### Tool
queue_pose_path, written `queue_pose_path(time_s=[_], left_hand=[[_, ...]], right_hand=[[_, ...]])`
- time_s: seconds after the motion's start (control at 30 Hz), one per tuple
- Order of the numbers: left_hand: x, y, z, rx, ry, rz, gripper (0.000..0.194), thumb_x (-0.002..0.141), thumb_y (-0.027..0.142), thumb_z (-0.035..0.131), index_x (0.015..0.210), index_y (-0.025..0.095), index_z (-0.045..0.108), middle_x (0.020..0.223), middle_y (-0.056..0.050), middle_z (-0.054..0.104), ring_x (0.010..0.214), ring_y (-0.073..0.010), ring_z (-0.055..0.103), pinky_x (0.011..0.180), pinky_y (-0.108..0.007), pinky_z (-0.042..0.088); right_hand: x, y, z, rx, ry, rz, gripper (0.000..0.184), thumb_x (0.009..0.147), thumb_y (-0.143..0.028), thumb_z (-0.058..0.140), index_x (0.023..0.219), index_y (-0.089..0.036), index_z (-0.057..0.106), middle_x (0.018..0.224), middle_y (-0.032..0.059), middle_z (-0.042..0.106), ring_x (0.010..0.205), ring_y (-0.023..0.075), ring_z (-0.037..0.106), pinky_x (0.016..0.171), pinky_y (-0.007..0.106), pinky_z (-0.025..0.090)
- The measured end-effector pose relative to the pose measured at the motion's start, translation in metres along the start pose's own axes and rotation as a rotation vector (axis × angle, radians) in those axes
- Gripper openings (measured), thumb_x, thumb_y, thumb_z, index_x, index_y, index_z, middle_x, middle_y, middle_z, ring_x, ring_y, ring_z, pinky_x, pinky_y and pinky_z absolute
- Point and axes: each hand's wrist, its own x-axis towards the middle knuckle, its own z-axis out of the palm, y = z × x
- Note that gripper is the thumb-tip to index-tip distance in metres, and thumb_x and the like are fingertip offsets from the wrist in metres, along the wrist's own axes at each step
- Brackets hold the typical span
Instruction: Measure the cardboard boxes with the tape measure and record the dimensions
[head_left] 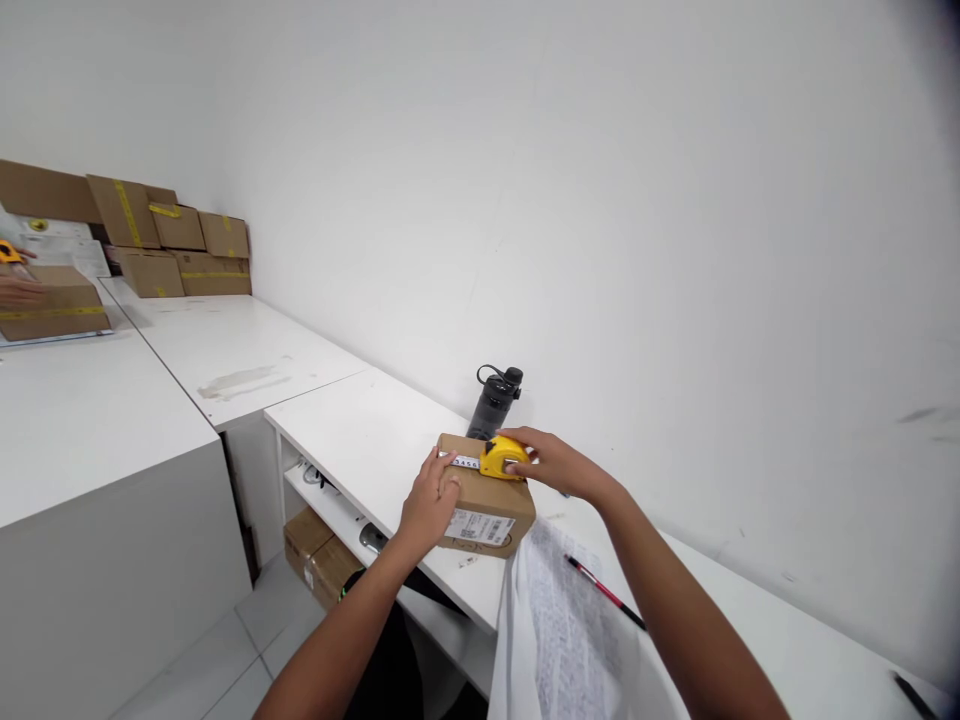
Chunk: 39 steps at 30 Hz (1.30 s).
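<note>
A small brown cardboard box (487,495) with a white label (478,527) on its near side sits on the white desk. Across its top lies the short, pulled-out blade (466,462) of a yellow tape measure (501,457). My right hand (551,462) grips the tape measure's case at the top's right end. My left hand (431,500) is closed on the box's left side, fingertips by the blade's free end. Just behind the box stands a dark water bottle (493,403). To the right, sheets of written paper (566,620) hang over the desk's front edge.
A red and black pencil (604,592) lies on the papers. Below the desk is a shelf (330,500), with a larger carton (319,555) beneath. Stacked cardboard boxes (180,240) stand far left, where another person's hand (19,290) touches a box near an orange tape measure (10,252).
</note>
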Motion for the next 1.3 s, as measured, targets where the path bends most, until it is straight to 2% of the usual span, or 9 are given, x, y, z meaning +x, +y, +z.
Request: queue_pose_path(time_s=[0.13,0.3,0.37,0.57,0.73,0.9,1.07,1.17,1.3], left_hand=[[-0.003,-0.002,0.002,-0.129,0.017,0.013,0.063,0.091,0.031,0.048,0.151,0.026,0.028,0.158,-0.005,0.028,0.146,-0.0215,0.025,0.12,-0.041,0.02],[-0.006,0.0,0.007,-0.298,0.021,-0.084,0.079,0.09,0.036,0.051,0.154,0.022,0.006,0.155,-0.012,0.034,0.14,-0.0232,0.037,0.114,-0.04,0.032],[-0.009,0.003,0.012,-0.314,0.056,-0.129,0.079,0.091,0.034,0.048,0.154,0.02,0.003,0.156,-0.014,0.03,0.141,-0.023,0.035,0.115,-0.04,0.031],[-0.031,0.014,0.021,-0.124,0.222,-0.185,0.082,0.086,0.03,0.05,0.153,0.015,0.005,0.162,-0.012,0.005,0.15,-0.0238,-0.004,0.122,-0.045,0.004],[-0.03,0.009,0.007,-0.155,0.244,-0.185,0.079,0.086,0.029,0.049,0.153,0.019,0.009,0.162,-0.009,0.008,0.15,-0.0241,0.002,0.122,-0.046,0.009],[-0.012,0.0,-0.004,-0.194,0.289,-0.065,0.059,0.091,0.024,0.042,0.148,0.025,0.029,0.159,-0.003,0.024,0.148,-0.0194,0.016,0.122,-0.039,0.017],[-0.005,0.004,0.014,-0.073,0.22,0.211,0.037,0.091,0.017,0.037,0.12,0.022,0.06,0.148,-0.003,0.046,0.144,-0.02,0.028,0.121,-0.043,0.021],[0.011,0.004,0.026,-0.004,0.234,0.298,0.031,0.089,0.015,0.038,0.103,0.021,0.065,0.136,-0.004,0.058,0.14,-0.0207,0.035,0.119,-0.045,0.025],[0.052,0.002,0.031,0.128,0.232,0.394,0.03,0.088,0.014,0.036,0.093,0.019,0.065,0.125,-0.007,0.064,0.128,-0.02,0.049,0.119,-0.044,0.023]], right_hand=[[0.026,-0.021,0.026,-0.073,0.001,-0.134,0.057,0.081,-0.032,0.063,0.136,-0.026,0.05,0.135,0.0074,0.056,0.119,0.0261,0.054,0.102,0.044,0.043],[0.042,-0.038,0.045,-0.106,0.002,-0.272,0.059,0.083,-0.03,0.061,0.14,-0.027,0.045,0.14,0.007,0.054,0.125,0.0255,0.051,0.105,0.042,0.04],[0.043,-0.042,0.045,-0.144,0.05,-0.247,0.057,0.084,-0.033,0.061,0.139,-0.027,0.047,0.138,0.0073,0.055,0.123,0.0264,0.054,0.102,0.042,0.042],[0.038,-0.045,0.041,-0.297,0.286,-0.07,0.044,0.089,-0.039,0.053,0.13,-0.023,0.054,0.114,0.0087,0.067,0.1,0.0261,0.064,0.084,0.038,0.048],[0.023,-0.035,0.041,-0.332,0.362,0.035,0.044,0.09,-0.044,0.05,0.131,-0.028,0.052,0.121,0.0058,0.065,0.101,0.0261,0.064,0.081,0.036,0.049],[-0.01,-0.006,0.027,-0.326,0.517,0.211,0.056,0.091,-0.049,0.047,0.141,-0.027,0.041,0.133,0.0069,0.06,0.112,0.0277,0.06,0.085,0.037,0.048],[-0.061,0.049,0.011,-0.372,0.509,0.559,0.065,0.089,-0.051,0.048,0.146,-0.025,0.033,0.122,0.011,0.065,0.102,0.0303,0.064,0.077,0.038,0.048],[-0.104,0.092,0.01,-0.363,0.468,0.768,0.067,0.088,-0.05,0.048,0.147,-0.024,0.03,0.118,0.0124,0.066,0.099,0.0313,0.064,0.075,0.038,0.047],[-0.173,0.141,0.016,-0.255,0.584,0.999,0.064,0.089,-0.049,0.044,0.145,-0.018,0.034,0.127,0.0165,0.061,0.108,0.0323,0.061,0.08,0.039,0.046]])
